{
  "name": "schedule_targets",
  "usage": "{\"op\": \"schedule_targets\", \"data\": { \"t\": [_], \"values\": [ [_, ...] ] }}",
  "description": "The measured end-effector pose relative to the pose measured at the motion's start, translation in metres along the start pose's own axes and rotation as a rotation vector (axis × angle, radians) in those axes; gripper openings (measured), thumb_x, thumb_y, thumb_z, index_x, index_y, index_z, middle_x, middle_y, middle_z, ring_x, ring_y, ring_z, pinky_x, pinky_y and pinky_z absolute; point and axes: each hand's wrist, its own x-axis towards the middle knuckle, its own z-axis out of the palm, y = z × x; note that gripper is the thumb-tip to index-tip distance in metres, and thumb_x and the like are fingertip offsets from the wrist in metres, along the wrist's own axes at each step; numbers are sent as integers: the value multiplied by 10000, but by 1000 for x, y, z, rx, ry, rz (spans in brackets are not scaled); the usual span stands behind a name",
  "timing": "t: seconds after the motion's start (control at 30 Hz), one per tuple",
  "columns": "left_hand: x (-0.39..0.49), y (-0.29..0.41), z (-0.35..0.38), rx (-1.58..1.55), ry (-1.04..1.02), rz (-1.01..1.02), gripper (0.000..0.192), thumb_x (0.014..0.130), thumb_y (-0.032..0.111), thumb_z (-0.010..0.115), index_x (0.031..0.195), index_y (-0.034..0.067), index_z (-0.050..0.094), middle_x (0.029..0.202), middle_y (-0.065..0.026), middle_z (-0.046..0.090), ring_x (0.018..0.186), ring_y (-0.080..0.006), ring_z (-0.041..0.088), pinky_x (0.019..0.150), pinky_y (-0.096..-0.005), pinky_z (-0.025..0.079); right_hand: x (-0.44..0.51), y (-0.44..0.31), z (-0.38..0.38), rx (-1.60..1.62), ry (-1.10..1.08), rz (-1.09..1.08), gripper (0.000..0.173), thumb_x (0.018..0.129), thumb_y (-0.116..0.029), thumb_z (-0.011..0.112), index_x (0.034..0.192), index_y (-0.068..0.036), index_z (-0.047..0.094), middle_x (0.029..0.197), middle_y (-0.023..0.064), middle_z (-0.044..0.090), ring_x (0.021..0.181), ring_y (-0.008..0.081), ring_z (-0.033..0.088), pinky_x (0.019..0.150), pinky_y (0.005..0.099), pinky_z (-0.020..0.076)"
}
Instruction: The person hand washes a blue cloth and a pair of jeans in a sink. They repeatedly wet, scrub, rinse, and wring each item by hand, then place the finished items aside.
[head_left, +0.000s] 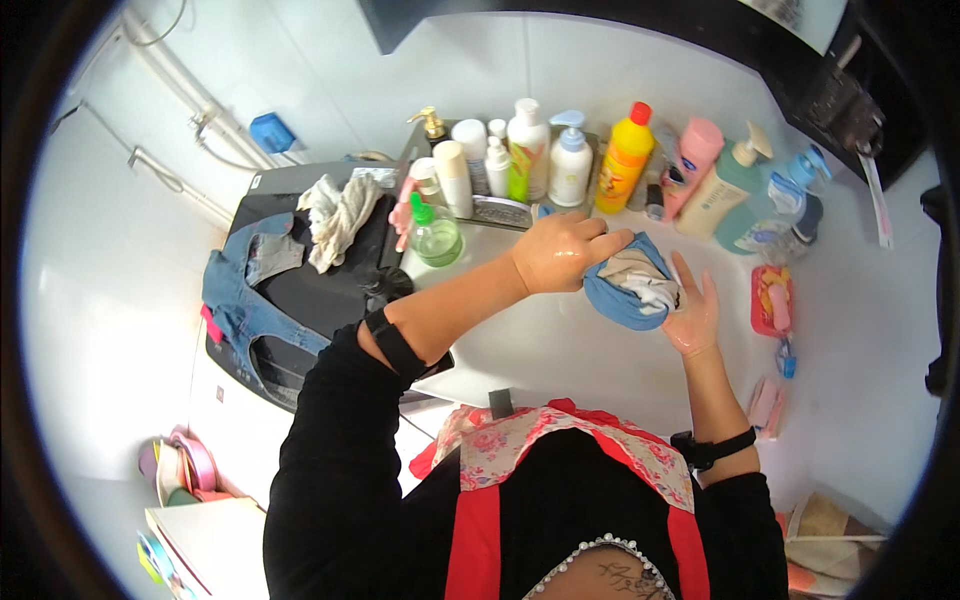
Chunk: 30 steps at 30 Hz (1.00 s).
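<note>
Over the white washbasin (570, 352), my left hand (559, 251) grips the upper left edge of a bunched blue cloth item (626, 289). Beige and white fabric shows inside its blue rim. My right hand (694, 307) is at the item's right side, palm turned up and fingers spread. The cloth's edge meets the right palm near the thumb, which is partly hidden. Both hands look wet and shiny.
A washing machine (281, 292) at left bears denim clothing (251, 259) and a twisted whitish cloth (337, 217). Several bottles line the basin's back, including a yellow bottle (625, 161) and a green-capped bottle (436, 236). A red soap dish (765, 319) stands at right.
</note>
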Motion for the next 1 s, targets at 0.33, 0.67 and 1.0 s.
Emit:
{"op": "schedule_targets", "data": {
  "t": [0.33, 0.67, 1.0],
  "values": [
    [-74, -14, -166, -144, 491, -498, 662, 636, 173, 794, 1200, 28, 481, 1139, -124, 575, 1029, -205, 578, 889, -311, 446, -32, 21, -93, -1143, 695, -71, 262, 842, -214, 598, 1078, -100, 604, 963, 4, 586, 834, 103, 544, 711, 245, 443],
    [-240, -153, -186, 255, 573, -1274, 862, 651, 305, 753, 1354, 66, 315, 1243, -311, 426, 1132, -426, 465, 926, -418, 401, -40, 65, -95, -1059, 805, -63, 254, 854, -210, 573, 1081, -98, 590, 953, 2, 582, 840, 110, 550, 690, 280, 472],
    [-393, -168, -230, 521, 56, -1529, 546, 740, 234, 645, 1256, 167, 480, 1248, -191, 492, 1143, -371, 475, 941, -395, 403, -52, 82, -82, -1258, 748, -55, 233, 857, -205, 573, 1048, -76, 608, 887, 7, 583, 778, 105, 558, 637, 248, 474]
  ]
}}
